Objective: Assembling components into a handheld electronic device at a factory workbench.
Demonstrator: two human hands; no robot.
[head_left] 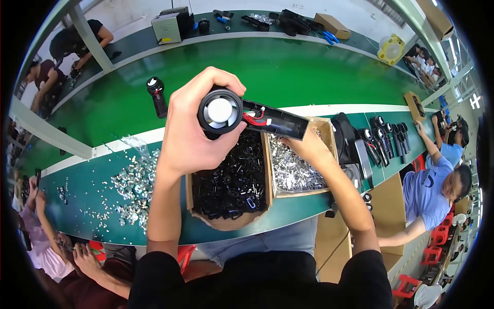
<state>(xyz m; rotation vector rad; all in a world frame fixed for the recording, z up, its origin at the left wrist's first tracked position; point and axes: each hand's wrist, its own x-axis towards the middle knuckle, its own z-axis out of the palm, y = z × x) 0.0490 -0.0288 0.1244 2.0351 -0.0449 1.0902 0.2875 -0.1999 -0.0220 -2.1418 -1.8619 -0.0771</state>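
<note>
Clearly exposed: red wires (260, 121) in an open handle (285, 125)

The black device sits in front of the person's chest, held above two boxes of small parts. The left hand (188, 131) grasps its round head (220, 109), thumb and index finger curving along the rim; the right hand (311, 147) grips the far end of the handle, though some of its fingers are hidden.

The main hazard looks to be the wires: they lie loose in the uncovered channel, so a twist between the hands could tug them or pull a white connector (268, 121) free. If the right hand slackens, the handle could swing down, hanging from the left hand's hold alone. A knock might also shake something into the box of black parts (231, 180) or the box of silver parts (296, 170) below, where it would be hard to find.
</note>
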